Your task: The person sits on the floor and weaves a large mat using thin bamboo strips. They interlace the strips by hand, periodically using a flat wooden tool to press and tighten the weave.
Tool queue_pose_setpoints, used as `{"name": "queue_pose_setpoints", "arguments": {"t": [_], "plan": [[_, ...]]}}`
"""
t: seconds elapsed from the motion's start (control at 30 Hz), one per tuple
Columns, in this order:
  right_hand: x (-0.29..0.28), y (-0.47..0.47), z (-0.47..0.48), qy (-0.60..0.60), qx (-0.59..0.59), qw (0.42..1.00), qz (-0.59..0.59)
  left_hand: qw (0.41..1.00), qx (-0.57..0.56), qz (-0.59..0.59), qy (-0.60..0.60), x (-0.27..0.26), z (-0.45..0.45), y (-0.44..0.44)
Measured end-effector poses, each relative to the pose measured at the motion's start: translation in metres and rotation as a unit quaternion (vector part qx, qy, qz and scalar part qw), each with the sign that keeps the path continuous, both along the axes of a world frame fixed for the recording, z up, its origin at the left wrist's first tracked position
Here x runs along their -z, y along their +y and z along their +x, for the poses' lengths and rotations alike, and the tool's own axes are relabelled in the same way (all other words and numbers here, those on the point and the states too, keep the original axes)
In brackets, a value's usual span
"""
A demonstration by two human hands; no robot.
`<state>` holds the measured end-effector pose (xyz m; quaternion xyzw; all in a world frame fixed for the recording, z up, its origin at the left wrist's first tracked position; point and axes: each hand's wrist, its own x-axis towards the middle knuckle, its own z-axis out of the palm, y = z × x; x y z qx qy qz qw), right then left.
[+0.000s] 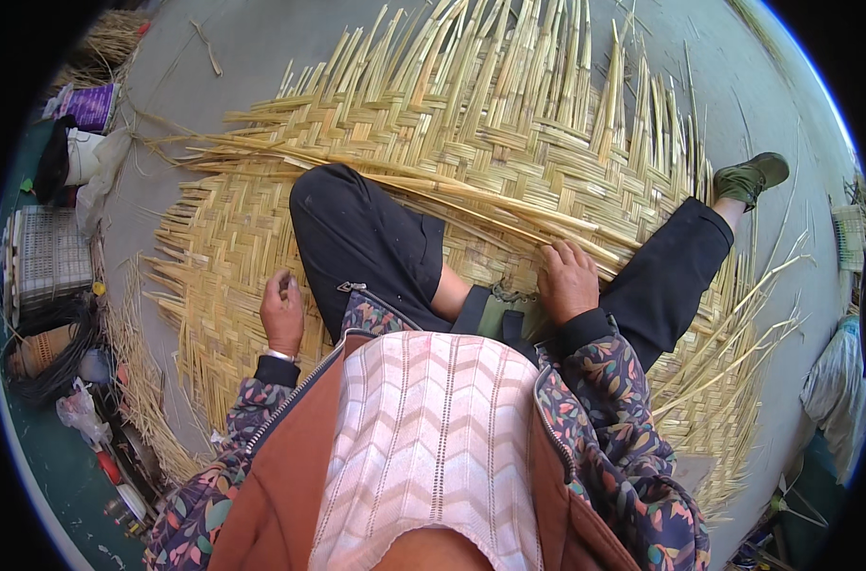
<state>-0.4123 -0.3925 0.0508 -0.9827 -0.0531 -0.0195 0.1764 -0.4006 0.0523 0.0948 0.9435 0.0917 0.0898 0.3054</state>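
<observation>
A large mat of woven reed strips [240, 235] lies on the floor beneath my legs, its strip ends sticking out loose along the far edge. Across it, just beyond my bent knee, runs a bundle of long loose reed strips [433, 184]. My right hand [570, 280] rests with its fingertips at the near side of this bundle's right part; whether it grips a strip cannot be told. Over the left part of the mat is my left hand [283, 311], its fingers partly curled and no strip seen in it.
Loose reed stalks [743, 321] lie at the right over the mat. At the left edge stand a white plastic basket [53, 246], a purple container [92, 105] and a coil of black cord [68, 357]. A plastic sack [840, 392] is at the far right.
</observation>
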Motion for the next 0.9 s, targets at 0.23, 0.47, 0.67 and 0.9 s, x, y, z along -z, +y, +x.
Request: {"name": "queue_pose_setpoints", "arguments": {"t": [0.23,0.47,0.67,0.9], "plan": [[0.007,0.010,0.002,-0.056,0.005,0.995,-0.079,0.956,0.236,0.051,-0.165,-0.052,0.078,-0.117],[0.003,0.006,0.002,0.016,0.022,0.999,-0.022,0.797,0.490,0.352,0.033,0.015,0.112,-0.207],[0.008,0.012,0.009,0.010,0.020,0.999,-0.041,0.776,0.456,0.436,-0.009,0.060,0.113,-0.217],[0.002,0.025,0.017,0.057,-0.022,0.995,-0.078,0.785,0.480,0.381,-0.085,0.055,0.117,-0.211]]}}
